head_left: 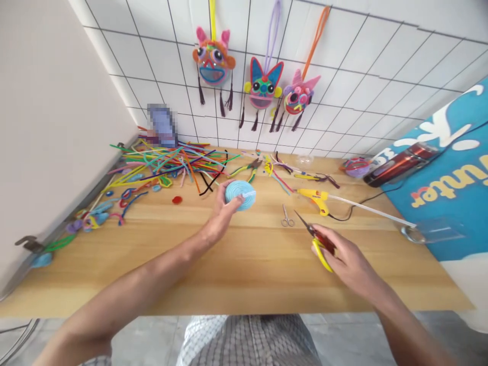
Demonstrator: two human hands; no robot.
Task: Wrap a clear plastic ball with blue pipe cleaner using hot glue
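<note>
My left hand point(224, 206) grips a round light-blue disc point(241, 192), its surface coiled in rings like wound pipe cleaner, with the thumb across its face. Just behind the disc lie green-handled pliers point(248, 169). In my right hand point(345, 256) is a pair of scissors point(323, 254) with yellow and dark red handles; the slim blades point up and left over the table. Small metal scissors point(287, 217) rest on the wood between my two hands. A yellow glue gun point(314, 198) with a long white stick lies beyond my right hand.
Many coloured pipe cleaners point(183, 162) are heaped at the back left of the wooden table point(213, 284). A red disc point(177, 200) lies nearby. Several decorated masks, one orange point(214, 58), hang on the tiled wall. A dark red flask point(400, 165) and a cable point(366, 201) are at right.
</note>
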